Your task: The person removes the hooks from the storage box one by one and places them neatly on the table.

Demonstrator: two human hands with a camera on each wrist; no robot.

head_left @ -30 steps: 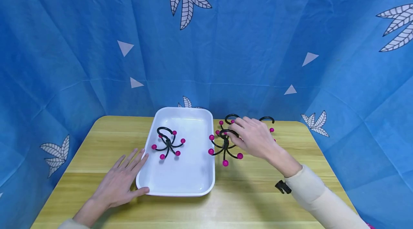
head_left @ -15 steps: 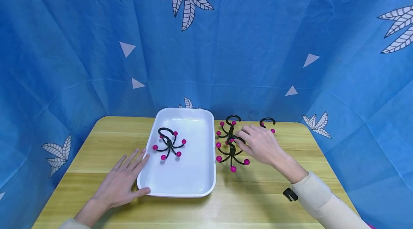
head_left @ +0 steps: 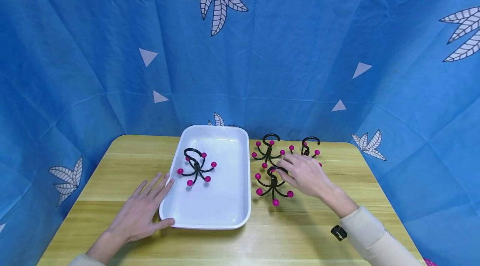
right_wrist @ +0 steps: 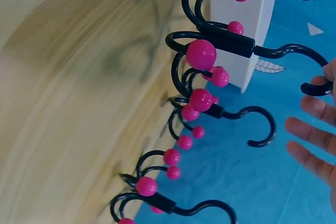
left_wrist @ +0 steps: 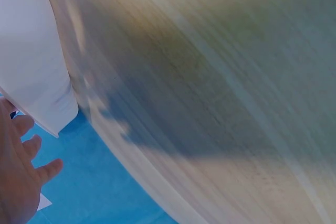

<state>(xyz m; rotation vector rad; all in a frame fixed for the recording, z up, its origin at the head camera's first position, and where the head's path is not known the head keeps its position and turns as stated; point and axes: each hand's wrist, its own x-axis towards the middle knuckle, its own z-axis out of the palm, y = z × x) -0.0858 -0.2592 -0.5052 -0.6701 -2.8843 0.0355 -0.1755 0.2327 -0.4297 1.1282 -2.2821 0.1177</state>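
Observation:
In the head view my right hand (head_left: 305, 174) pinches the curved top of a black multi-arm hanging hook (head_left: 273, 182) with pink ball tips. The right wrist view shows the thumb and a finger at the end of that hook (right_wrist: 228, 40), its other fingers (right_wrist: 310, 132) spread. Whether its balls touch the table cannot be told. My left hand (head_left: 136, 212) lies at the left edge of a white tray (head_left: 241, 199), fingers straight, thumb at the near corner. Inside the tray stands another such hook (head_left: 196, 168). The left wrist view catches only part of the left hand (left_wrist: 23, 166).
Two more of these hooks stand behind the right hand: one beside the tray (head_left: 268, 151), another farther right (head_left: 306, 151), partly hidden. All are on a wooden table (head_left: 210, 249). A blue patterned curtain (head_left: 281, 70) surrounds the table's back and sides.
My right hand has shifted the held hook rightward and nearer to me, away from the tray's edge. The hooks behind show more now. My left hand stays on the tray.

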